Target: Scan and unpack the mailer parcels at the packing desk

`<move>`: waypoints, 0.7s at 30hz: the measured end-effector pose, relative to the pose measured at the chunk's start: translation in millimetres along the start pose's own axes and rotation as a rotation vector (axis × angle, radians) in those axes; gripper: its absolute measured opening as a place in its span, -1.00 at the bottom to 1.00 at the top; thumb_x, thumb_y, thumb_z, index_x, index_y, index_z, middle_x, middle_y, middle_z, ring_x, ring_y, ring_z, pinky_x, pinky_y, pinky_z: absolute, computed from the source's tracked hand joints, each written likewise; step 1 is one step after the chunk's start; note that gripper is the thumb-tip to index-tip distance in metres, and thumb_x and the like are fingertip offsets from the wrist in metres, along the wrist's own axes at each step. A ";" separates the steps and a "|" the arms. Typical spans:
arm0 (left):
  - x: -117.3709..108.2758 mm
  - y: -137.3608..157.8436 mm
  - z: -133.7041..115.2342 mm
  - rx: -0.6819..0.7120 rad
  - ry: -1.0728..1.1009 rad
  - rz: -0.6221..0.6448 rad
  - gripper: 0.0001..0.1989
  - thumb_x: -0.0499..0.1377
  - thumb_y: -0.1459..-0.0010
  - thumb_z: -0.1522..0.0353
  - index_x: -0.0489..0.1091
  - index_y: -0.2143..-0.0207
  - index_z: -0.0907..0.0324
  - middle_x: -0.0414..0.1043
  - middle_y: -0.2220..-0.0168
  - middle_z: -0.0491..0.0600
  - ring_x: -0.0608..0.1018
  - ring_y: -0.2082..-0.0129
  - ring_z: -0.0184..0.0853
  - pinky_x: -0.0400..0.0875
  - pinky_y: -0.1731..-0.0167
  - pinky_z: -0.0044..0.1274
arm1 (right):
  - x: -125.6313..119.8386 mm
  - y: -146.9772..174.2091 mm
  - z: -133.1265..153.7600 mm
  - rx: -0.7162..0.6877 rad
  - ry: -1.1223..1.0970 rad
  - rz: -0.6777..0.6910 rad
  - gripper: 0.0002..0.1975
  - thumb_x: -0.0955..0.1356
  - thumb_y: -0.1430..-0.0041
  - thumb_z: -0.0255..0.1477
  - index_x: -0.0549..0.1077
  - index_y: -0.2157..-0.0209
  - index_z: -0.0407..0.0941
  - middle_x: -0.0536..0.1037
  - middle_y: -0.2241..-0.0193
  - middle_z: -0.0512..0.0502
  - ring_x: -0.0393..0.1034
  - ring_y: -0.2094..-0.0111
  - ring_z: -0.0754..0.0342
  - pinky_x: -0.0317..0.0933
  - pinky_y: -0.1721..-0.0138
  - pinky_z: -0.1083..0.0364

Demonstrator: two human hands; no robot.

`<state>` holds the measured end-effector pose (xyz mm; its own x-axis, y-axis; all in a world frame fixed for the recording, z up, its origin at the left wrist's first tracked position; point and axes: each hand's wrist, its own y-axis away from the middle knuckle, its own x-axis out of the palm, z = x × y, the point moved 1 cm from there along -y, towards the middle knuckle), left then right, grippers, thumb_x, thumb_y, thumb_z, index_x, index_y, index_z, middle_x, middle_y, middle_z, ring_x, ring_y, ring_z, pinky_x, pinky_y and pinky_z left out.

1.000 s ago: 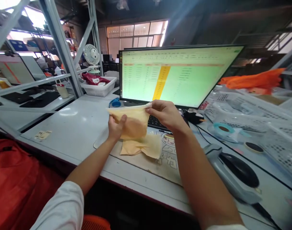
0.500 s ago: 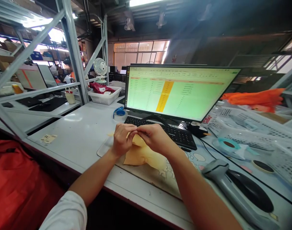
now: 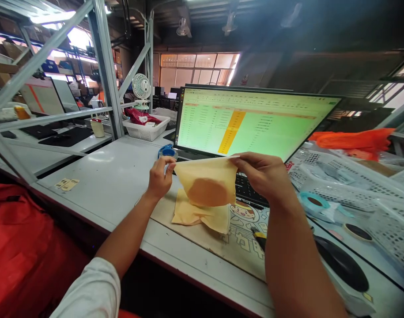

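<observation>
A yellow paper envelope (image 3: 202, 214) lies creased on the patterned desk mat (image 3: 205, 245), its upper part lifted and spread out. My left hand (image 3: 160, 179) pinches the top left corner between thumb and fingers. At the opposite corner, my right hand (image 3: 264, 176) pinches the same top edge, which is pulled nearly straight. A darker rounded patch shows on the raised part. Whether anything is inside the envelope cannot be seen. Behind it, the black keyboard (image 3: 250, 192) is partly covered. A yellow-and-black tool (image 3: 259, 238) lies beside my right forearm.
A monitor (image 3: 258, 126) stands at the back of the desk, with a blue tape dispenser (image 3: 167, 151) near its left corner. White baskets (image 3: 354, 176), a tape roll (image 3: 316, 202) and a black mouse (image 3: 342, 265) are on the right. A metal frame (image 3: 105, 66) rises at left.
My hands were together at the envelope's top; they have moved apart, the right one going right. The envelope's upper part is now stretched between them. The grey scanner at right is now mostly hidden.
</observation>
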<state>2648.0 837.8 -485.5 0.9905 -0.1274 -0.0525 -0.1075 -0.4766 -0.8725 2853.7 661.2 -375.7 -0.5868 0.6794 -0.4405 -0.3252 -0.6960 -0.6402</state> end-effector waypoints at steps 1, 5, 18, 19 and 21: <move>3.4 1.5 1.0 -0.095 0.153 0.039 -0.66 0.13 -0.39 0.05 0.38 0.11 0.13 0.59 0.09 0.10 0.60 0.09 -0.22 0.46 0.08 -0.38 | 0.6 -1.2 -3.3 0.013 -0.037 -0.005 -0.81 0.47 -0.13 -0.25 0.67 0.34 -0.07 0.68 0.34 -0.09 0.56 0.27 -0.04 0.48 0.20 -0.02; 23.3 11.8 3.0 -0.418 0.595 0.286 -0.37 0.35 -0.09 -0.11 0.42 0.03 0.18 0.61 0.11 0.11 0.63 0.13 -0.15 0.54 0.12 -0.37 | 10.0 -4.9 -13.6 0.034 -0.211 -0.063 -0.79 0.49 -0.13 -0.21 0.66 0.29 -0.05 0.67 0.29 -0.07 0.56 0.27 0.02 0.50 0.19 0.00; 19.3 16.8 -7.3 -0.054 0.152 0.176 -0.63 0.24 -0.22 0.09 0.17 0.40 0.10 0.52 0.30 -0.03 0.52 0.36 -0.35 0.39 0.34 -0.52 | 17.0 17.9 37.5 -0.180 0.206 0.203 -0.76 0.31 -0.26 -0.46 0.65 0.22 -0.01 0.67 0.24 -0.09 0.57 0.18 -0.03 0.41 0.07 -0.01; 20.0 17.8 -7.8 -0.032 0.133 0.197 -0.63 0.22 -0.24 0.08 0.16 0.40 0.09 0.52 0.31 -0.04 0.51 0.37 -0.35 0.38 0.34 -0.51 | 25.6 18.7 37.0 -0.200 0.224 0.278 -0.73 0.29 -0.24 -0.49 0.65 0.23 -0.02 0.68 0.24 -0.09 0.56 0.18 -0.02 0.39 0.08 0.00; 21.4 19.9 -7.4 -0.013 0.106 0.248 -0.65 0.15 -0.31 0.06 0.20 0.37 0.10 0.51 0.30 -0.03 0.51 0.35 -0.34 0.37 0.33 -0.50 | 42.0 19.2 32.1 -0.223 0.282 0.402 -0.68 0.25 -0.21 -0.53 0.65 0.25 -0.05 0.68 0.23 -0.09 0.55 0.20 -0.01 0.35 0.11 0.03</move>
<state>2666.4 819.2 -500.4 0.9192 -0.3319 -0.2120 -0.3475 -0.4300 -0.8333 2799.0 668.9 -386.3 -0.4005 0.4273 -0.8106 0.0674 -0.8685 -0.4911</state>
